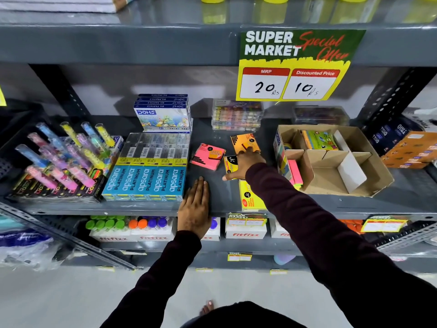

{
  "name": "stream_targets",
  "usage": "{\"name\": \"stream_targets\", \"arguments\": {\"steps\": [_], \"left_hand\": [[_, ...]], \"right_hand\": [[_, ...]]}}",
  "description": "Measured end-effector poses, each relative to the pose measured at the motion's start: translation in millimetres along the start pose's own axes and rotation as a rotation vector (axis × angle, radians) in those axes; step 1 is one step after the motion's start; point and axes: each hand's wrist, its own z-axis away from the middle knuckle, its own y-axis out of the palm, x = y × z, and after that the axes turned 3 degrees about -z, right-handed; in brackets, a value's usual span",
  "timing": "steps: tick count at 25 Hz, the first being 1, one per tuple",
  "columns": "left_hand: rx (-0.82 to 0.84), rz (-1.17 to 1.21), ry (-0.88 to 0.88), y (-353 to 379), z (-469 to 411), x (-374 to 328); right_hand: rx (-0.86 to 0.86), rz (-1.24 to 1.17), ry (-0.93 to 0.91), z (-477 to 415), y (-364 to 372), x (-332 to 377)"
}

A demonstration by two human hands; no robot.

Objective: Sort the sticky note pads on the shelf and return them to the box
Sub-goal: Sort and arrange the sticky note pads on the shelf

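Grey metal shelf carries: highlighter packs far left, pencil boxes, pink pad, orange pad, yellow pad near edge, cardboard box right.

The left hand lies flat, palm down, fingers straight and pressed together, its wrist bent back from a dark sleeve. The right arm stretches further forward and across, sleeve to the wrist. The right hand is spread palm down, thumb splayed left, fingertips reaching ahead.
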Motion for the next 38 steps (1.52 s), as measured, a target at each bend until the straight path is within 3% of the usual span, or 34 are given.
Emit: {"name": "stream_targets", "arguments": {"steps": [5, 11, 15, 20, 22, 24, 26, 28, 31, 33, 36, 38], "left_hand": [[-0.001, -0.017, -0.002, -1.5, 1.1, -0.3], [-0.014, -0.018, 0.006, -3.2, 1.0, -1.2], [-0.003, -0.014, -0.003, -3.4, 0.9, -0.8], [0.022, -0.001, -0.003, -3.1, 1.1, -0.7], [0.033, 0.002, 0.001, -3.0, 0.6, -0.5], [0.033, 0.01, 0.002, -2.5, 0.5, 0.2], [0.022, 0.018, 0.007, -2.4, 0.6, 0.6], [0.018, 0.029, 0.017, -2.5, 1.0, 0.1], [0.008, 0.031, 0.011, -1.5, 1.1, 0.5], [0.008, 0.034, 0.001, -1.2, 0.8, 1.2], [0.012, 0.033, -0.003, -1.2, 1.4, 0.9], [0.008, 0.034, 0.0, -0.9, 1.7, 1.0]], "right_hand": [[-0.054, -0.159, 0.136, -9.3, 0.7, 1.4], [0.055, -0.332, 0.185, -19.7, -9.5, -9.0], [0.077, -0.655, 0.174, -36.9, -27.3, -24.8], [-0.269, -0.754, 0.183, -57.4, -65.5, -49.2], [-0.45, -0.666, 0.163, -55.7, -65.4, -43.7], [-0.517, -0.453, 0.083, -55.4, -55.1, -30.6], [-0.395, -0.35, 0.038, -60.0, -36.9, -17.4], [-0.238, -0.488, 0.093, -66.0, -24.4, -12.7], [-0.322, -0.596, 0.192, -71.3, -29.3, -24.6], [-0.312, -0.474, 0.193, -73.9, -39.2, -35.5], [-0.072, -0.3, 0.115, -76.8, -38.3, -39.2], [-0.03, -0.244, 0.123, -77.8, -29.0, -36.1]]}}
